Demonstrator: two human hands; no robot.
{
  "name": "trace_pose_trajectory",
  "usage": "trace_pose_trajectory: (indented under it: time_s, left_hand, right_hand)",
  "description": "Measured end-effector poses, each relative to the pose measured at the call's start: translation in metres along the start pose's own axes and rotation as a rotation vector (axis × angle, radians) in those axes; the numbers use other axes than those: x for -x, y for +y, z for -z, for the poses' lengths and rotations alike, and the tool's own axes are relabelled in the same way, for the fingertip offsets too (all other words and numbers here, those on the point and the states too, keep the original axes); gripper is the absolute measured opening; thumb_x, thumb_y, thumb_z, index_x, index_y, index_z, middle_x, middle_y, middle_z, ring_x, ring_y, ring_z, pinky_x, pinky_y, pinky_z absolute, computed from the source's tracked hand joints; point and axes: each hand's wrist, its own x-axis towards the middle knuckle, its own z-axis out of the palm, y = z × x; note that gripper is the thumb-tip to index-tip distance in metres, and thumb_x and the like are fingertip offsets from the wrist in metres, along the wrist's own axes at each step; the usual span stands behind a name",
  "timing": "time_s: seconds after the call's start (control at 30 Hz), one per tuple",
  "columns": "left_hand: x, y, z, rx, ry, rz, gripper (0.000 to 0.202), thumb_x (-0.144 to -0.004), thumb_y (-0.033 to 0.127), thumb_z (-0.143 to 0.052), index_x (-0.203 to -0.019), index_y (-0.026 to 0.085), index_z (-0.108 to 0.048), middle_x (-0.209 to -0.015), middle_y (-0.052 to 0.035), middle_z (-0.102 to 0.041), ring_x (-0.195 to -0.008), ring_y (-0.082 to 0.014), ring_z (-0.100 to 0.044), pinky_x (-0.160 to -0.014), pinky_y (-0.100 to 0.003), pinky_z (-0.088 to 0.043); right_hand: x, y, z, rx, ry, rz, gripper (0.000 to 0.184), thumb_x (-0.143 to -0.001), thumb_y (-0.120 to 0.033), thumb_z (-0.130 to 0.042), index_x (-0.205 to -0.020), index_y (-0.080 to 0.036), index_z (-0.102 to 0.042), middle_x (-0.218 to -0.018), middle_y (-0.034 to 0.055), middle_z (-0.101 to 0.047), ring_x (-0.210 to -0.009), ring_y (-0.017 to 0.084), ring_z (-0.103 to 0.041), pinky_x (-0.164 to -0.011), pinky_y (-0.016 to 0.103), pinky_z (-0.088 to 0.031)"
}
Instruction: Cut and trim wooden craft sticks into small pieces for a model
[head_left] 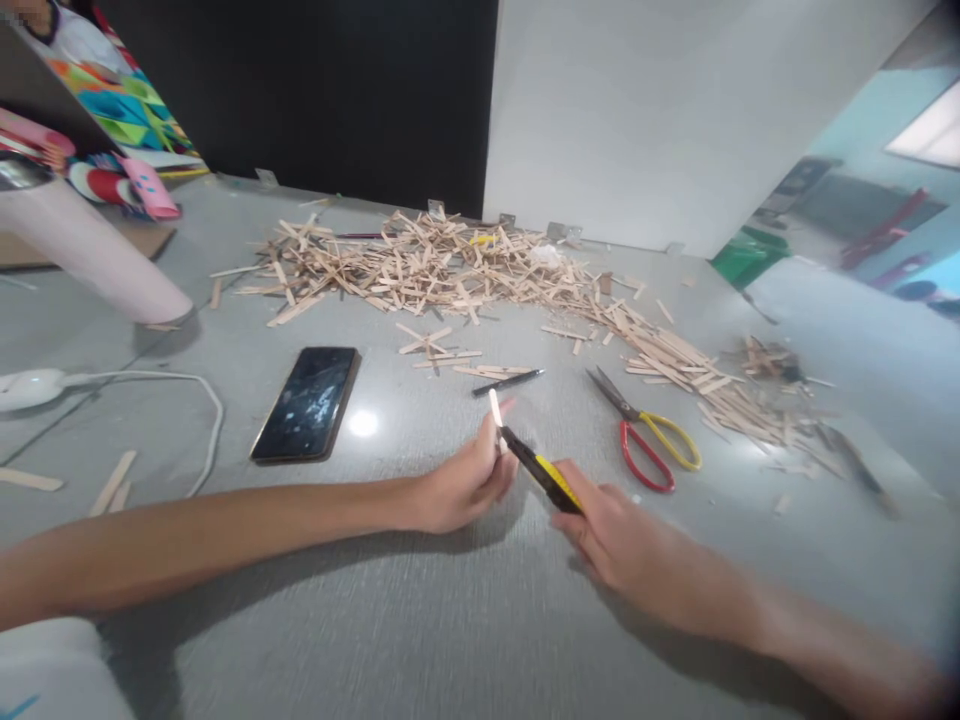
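My left hand (463, 487) rests on the grey table (420, 620) with its fingers pinched on a short wooden stick (496, 408) that points up. My right hand (609, 530) grips a yellow and black utility knife (541, 473). The knife's tip meets the stick right at my left fingertips. A black pen (508, 381) lies just beyond the stick, and red and yellow scissors (646, 436) lie to the right of the knife.
A big heap of wooden sticks (427, 265) spreads across the back and trails right. A dark phone (307, 403) lies left of my hands. A white device with cable (45, 388) and a pink tube (90, 255) sit at far left.
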Motion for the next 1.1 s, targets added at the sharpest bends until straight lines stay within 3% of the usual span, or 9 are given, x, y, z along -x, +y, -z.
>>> trace_pose_trajectory:
  time_s: [0.1, 0.13, 0.3, 0.43, 0.6, 0.73, 0.87, 1.0, 1.1]
  left_hand:
    - [0.002, -0.003, -0.001, -0.014, -0.04, 0.0, 0.074, -0.115, 0.033, -0.038, -0.168, 0.026, 0.013, -0.075, 0.007, -0.044, -0.059, -0.0119, -0.046, -0.06, -0.025, -0.043]
    - [0.002, -0.004, -0.002, -0.016, -0.042, -0.001, 0.074, -0.115, 0.033, -0.038, -0.168, 0.026, 0.014, -0.075, 0.0073, -0.043, -0.059, -0.0117, -0.046, -0.06, -0.024, -0.043]
    - [0.001, -0.003, -0.001, -0.022, -0.014, -0.005, 0.08, -0.114, 0.032, -0.037, -0.166, 0.022, 0.023, -0.071, 0.0092, -0.041, -0.06, -0.0131, -0.048, -0.061, -0.024, -0.045]
    - [-0.001, 0.001, 0.0, -0.049, -0.066, -0.017, 0.08, -0.113, 0.032, -0.04, -0.167, 0.022, 0.018, -0.075, 0.0079, -0.042, -0.059, -0.0117, -0.042, -0.06, -0.023, -0.043]
    - [-0.001, 0.004, 0.0, -0.05, -0.104, -0.02, 0.078, -0.114, 0.031, -0.036, -0.165, 0.02, 0.023, -0.074, 0.0084, -0.042, -0.059, -0.013, -0.048, -0.062, -0.025, -0.046]
    - [0.0, 0.011, 0.002, -0.054, -0.111, -0.025, 0.068, -0.113, 0.03, -0.039, -0.167, 0.02, 0.001, -0.077, 0.0041, -0.053, -0.064, -0.0139, -0.053, -0.067, -0.028, -0.049]
    - [-0.003, 0.024, 0.004, 0.081, -0.049, 0.096, 0.041, -0.112, 0.038, -0.048, -0.147, 0.019, -0.042, -0.09, -0.0038, -0.064, -0.071, -0.0143, -0.061, -0.068, -0.028, -0.05]
    - [-0.009, 0.038, 0.005, 0.208, -0.016, 0.17, 0.036, -0.11, 0.041, -0.053, -0.138, 0.021, -0.041, -0.098, -0.0059, -0.067, -0.086, -0.0181, -0.07, -0.078, -0.033, -0.056]
    - [-0.012, 0.046, 0.005, 0.373, -0.02, 0.238, 0.039, -0.109, 0.04, -0.057, -0.138, 0.023, -0.037, -0.092, -0.0026, -0.068, -0.083, -0.0171, -0.07, -0.079, -0.033, -0.056]
  right_hand:
    - [0.005, 0.002, 0.016, -0.237, -0.283, -0.113, 0.026, -0.114, -0.042, -0.038, -0.119, -0.024, -0.057, -0.075, -0.001, -0.064, -0.06, 0.017, -0.065, -0.056, 0.027, -0.05]
    - [0.006, 0.002, 0.019, -0.265, -0.31, -0.126, 0.027, -0.114, -0.042, -0.038, -0.12, -0.023, -0.056, -0.078, -0.0003, -0.065, -0.059, 0.016, -0.064, -0.056, 0.027, -0.05]
    - [0.005, 0.004, 0.008, -0.012, -0.107, -0.098, 0.036, -0.112, -0.042, -0.043, -0.137, -0.019, -0.054, -0.089, 0.0079, -0.069, -0.079, 0.025, -0.068, -0.068, 0.033, -0.049]
    - [0.006, 0.01, 0.023, -0.144, -0.231, -0.055, 0.028, -0.113, -0.041, -0.042, -0.131, -0.026, -0.056, -0.095, 0.0056, -0.07, -0.081, 0.022, -0.068, -0.071, 0.031, -0.049]
    - [0.007, 0.004, 0.041, -0.29, -0.305, -0.124, 0.026, -0.112, -0.044, -0.043, -0.123, -0.024, -0.056, -0.073, -0.0008, -0.066, -0.069, 0.02, -0.066, -0.07, 0.031, -0.049]
    - [0.002, -0.003, 0.032, -0.215, -0.169, -0.125, 0.029, -0.108, -0.051, -0.053, -0.106, -0.024, -0.062, -0.095, 0.0036, -0.073, -0.09, 0.023, -0.068, -0.08, 0.034, -0.046]
    - [-0.005, -0.001, 0.025, -0.16, -0.144, -0.093, 0.041, -0.111, -0.049, -0.044, -0.085, -0.021, -0.057, -0.084, 0.0027, -0.068, -0.083, 0.021, -0.063, -0.076, 0.035, -0.042]
    - [-0.005, 0.003, 0.024, -0.161, -0.121, -0.093, 0.041, -0.113, -0.044, -0.04, -0.086, -0.02, -0.061, -0.087, 0.0039, -0.068, -0.088, 0.022, -0.063, -0.079, 0.036, -0.043]
    - [-0.004, 0.004, 0.027, -0.19, -0.134, -0.05, 0.039, -0.113, -0.042, -0.041, -0.092, -0.02, -0.065, -0.09, 0.0051, -0.07, -0.089, 0.023, -0.064, -0.079, 0.035, -0.044]
